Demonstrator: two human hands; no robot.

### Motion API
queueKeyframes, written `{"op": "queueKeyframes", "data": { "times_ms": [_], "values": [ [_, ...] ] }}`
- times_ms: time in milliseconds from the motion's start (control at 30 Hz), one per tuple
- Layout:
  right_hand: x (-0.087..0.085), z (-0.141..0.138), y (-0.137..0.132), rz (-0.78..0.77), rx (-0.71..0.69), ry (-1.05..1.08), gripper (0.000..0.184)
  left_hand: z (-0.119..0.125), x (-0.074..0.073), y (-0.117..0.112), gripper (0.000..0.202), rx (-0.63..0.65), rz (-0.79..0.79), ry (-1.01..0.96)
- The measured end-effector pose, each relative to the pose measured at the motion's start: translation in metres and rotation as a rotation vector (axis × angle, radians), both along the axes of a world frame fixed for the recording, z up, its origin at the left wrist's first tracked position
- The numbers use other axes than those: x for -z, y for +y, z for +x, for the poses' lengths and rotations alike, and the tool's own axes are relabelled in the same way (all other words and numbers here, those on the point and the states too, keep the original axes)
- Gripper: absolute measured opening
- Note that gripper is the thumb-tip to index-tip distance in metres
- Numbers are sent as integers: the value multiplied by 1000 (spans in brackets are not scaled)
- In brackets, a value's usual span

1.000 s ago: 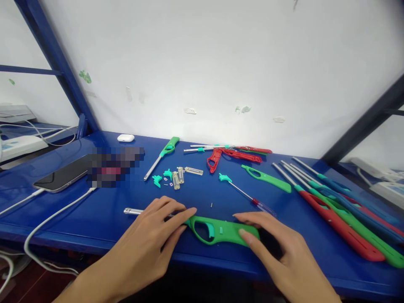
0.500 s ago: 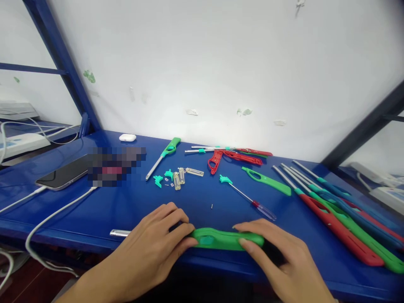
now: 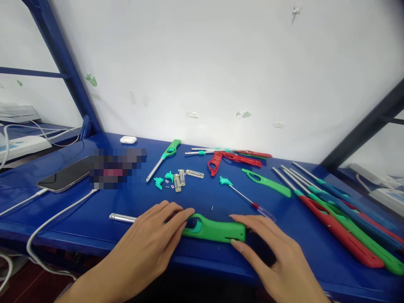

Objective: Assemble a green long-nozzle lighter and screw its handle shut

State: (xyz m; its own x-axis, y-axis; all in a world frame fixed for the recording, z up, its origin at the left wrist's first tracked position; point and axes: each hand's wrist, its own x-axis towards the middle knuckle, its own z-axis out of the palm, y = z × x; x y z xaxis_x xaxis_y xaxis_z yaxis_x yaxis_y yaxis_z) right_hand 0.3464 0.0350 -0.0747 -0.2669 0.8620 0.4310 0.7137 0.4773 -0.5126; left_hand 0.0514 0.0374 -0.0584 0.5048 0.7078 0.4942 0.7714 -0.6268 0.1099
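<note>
A long-necked green utility lighter [image 3: 217, 228] lies across the table's front, its metal tube [image 3: 122, 217] pointing left. My left hand [image 3: 154, 235] is closed round it where the tube meets the handle, hiding that joint. At the other end, my right hand [image 3: 268, 248] pinches the handle butt, thumb on the near edge and fingers on the far edge. The handle's broad face, with its finger loop and a slot near the butt, is turned up. Just beyond lies a small screw [image 3: 212, 208], and behind it a screwdriver [image 3: 263, 211] with a clear and red handle.
Several assembled lighters [image 3: 339, 227] lie at the right. A green handle half [image 3: 274, 186], red handle halves [image 3: 215, 163], clear fuel tanks [image 3: 177, 183] and teal triggers [image 3: 158, 182] are spread farther back. A phone [image 3: 67, 174] with a white cable [image 3: 59, 215] lies left.
The green lighter has rolled so its broad handle face shows, and its butt has shifted left. My right fingers have opened slightly at the butt.
</note>
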Motion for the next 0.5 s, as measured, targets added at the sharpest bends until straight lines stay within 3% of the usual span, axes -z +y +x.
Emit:
{"op": "queueKeyframes", "data": {
  "times_ms": [167,333,500],
  "values": [
    [-3,-1,-1,7,-15,-84,38,-1,0,-5,41,-4,30,42],
    [-18,-11,0,-29,-220,-220,43,8,1,-5,37,81,-1,74],
    [-22,-27,1,-85,-290,-189,48,19,-18,3,41,183,64,28]
  ]
}}
